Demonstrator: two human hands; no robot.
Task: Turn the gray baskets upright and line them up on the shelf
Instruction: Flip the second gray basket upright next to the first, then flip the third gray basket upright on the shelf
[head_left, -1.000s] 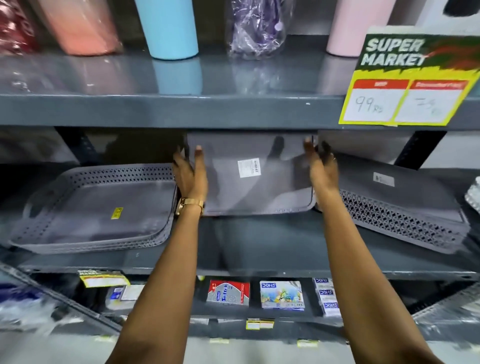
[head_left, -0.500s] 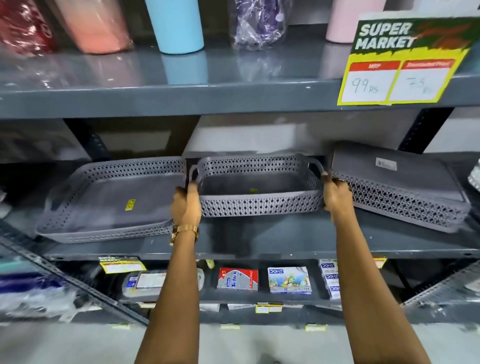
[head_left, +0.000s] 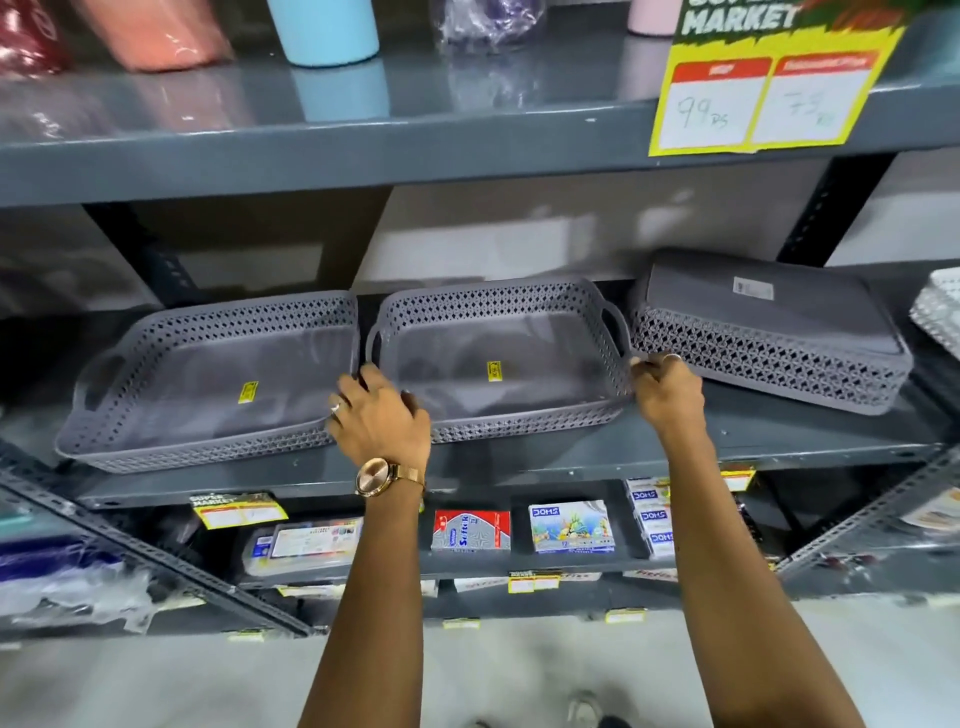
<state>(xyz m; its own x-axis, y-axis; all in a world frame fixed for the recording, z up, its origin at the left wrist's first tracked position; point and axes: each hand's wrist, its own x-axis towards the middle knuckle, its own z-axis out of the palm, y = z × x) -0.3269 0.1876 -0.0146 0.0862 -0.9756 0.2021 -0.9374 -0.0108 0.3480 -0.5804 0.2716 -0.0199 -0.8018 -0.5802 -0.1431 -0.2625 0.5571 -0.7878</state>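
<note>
Three gray perforated baskets stand in a row on the middle shelf (head_left: 727, 434). The left basket (head_left: 208, 379) is upright with a yellow sticker inside. Beside it, the middle basket (head_left: 519, 338) is also upright and rests on the shelf. My left hand (head_left: 379, 418) grips its front left corner, fingers over the rim. My right hand (head_left: 667, 389) is curled on its front right corner. The right basket (head_left: 753, 317) lies upside down, bottom up, tilted, just right of my right hand.
The shelf above carries a blue tumbler (head_left: 324, 26), other wrapped bottles and a yellow price sign (head_left: 763, 88). Below are stationery boxes (head_left: 571, 525) and price tags. A white basket (head_left: 940, 312) sits at the far right. A slanted metal brace (head_left: 156, 561) crosses the lower left.
The middle basket went from standing on edge with its bottom facing me to upright, and has come down onto the shelf next to the left basket. My hands stayed at its corners.
</note>
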